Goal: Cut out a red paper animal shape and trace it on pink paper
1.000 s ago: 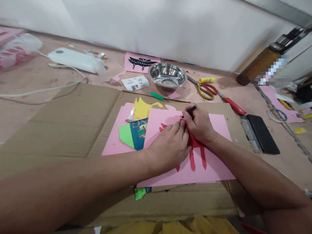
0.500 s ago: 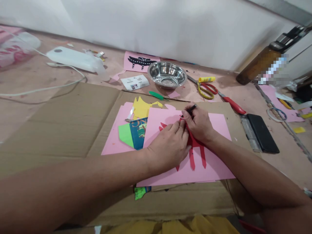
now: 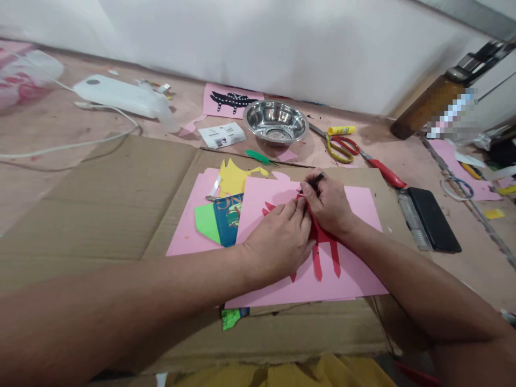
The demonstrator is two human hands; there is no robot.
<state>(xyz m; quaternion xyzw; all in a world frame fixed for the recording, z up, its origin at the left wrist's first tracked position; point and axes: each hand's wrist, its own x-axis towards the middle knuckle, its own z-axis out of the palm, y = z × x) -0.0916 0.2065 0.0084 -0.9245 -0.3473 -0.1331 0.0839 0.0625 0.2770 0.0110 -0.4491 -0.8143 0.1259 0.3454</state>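
My left hand point(image 3: 278, 242) lies palm down on a red paper cutout point(image 3: 322, 252), its fingertips pressing the red paper against a pink sheet point(image 3: 355, 215). My right hand point(image 3: 330, 204) is closed around a thin black tool point(image 3: 317, 179), whose tip meets the red paper's upper edge. Red strips stick out below both hands. The pink sheet rests on flattened cardboard point(image 3: 121, 199).
A steel bowl point(image 3: 276, 121), glue stick point(image 3: 342, 130), yellow-and-red scissors point(image 3: 342, 148) and red-handled cutter point(image 3: 387, 173) lie behind. A black phone point(image 3: 433, 219) is on the right. Yellow point(image 3: 236, 177), green point(image 3: 207, 221) and blue point(image 3: 228, 215) papers sit to the left; a white device point(image 3: 121, 97) and cable beyond.
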